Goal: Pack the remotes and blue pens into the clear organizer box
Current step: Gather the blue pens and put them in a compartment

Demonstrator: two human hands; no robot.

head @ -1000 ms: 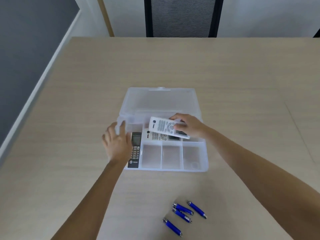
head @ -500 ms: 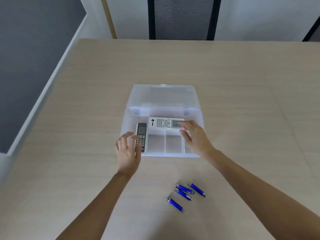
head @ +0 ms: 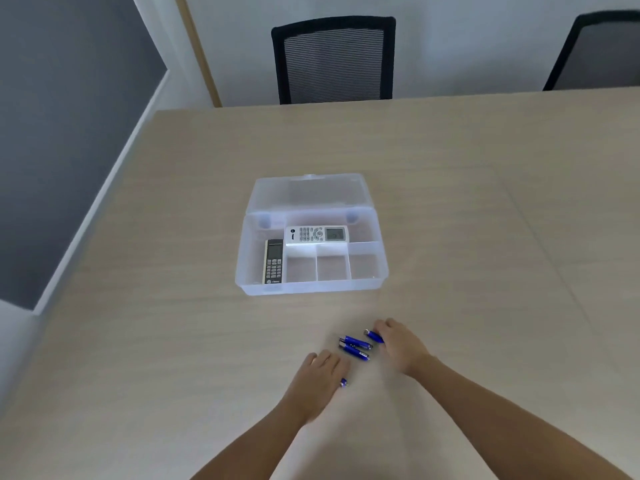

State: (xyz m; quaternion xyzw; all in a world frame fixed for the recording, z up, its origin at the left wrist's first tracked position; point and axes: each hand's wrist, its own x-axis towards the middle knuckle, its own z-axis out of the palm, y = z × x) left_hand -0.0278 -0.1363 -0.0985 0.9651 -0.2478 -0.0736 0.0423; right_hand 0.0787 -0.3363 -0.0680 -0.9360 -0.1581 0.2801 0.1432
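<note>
The clear organizer box (head: pixel 380 271) stands open in the middle of the table, its lid (head: pixel 308 192) folded back. A white remote (head: pixel 316 234) lies across its long rear compartment. A dark remote (head: pixel 274 261) lies in the left compartment. Several blue pens lie on the table in front of the box. My left hand (head: pixel 320 375) rests palm down over one blue pen, and only the pen's tip (head: pixel 343 382) shows. My right hand (head: pixel 401 344) has its fingers on another blue pen (head: pixel 373 336). Two more pens (head: pixel 355 347) lie between my hands.
Three small front compartments (head: pixel 332 266) of the box hold nothing. Two black mesh chairs (head: pixel 334 60) stand behind the far edge of the table. The table's left edge (head: pixel 104 209) runs along a grey wall.
My right hand let go of the white remote, which now lies in the box. Both hands drew back from the box to the pens near me.
</note>
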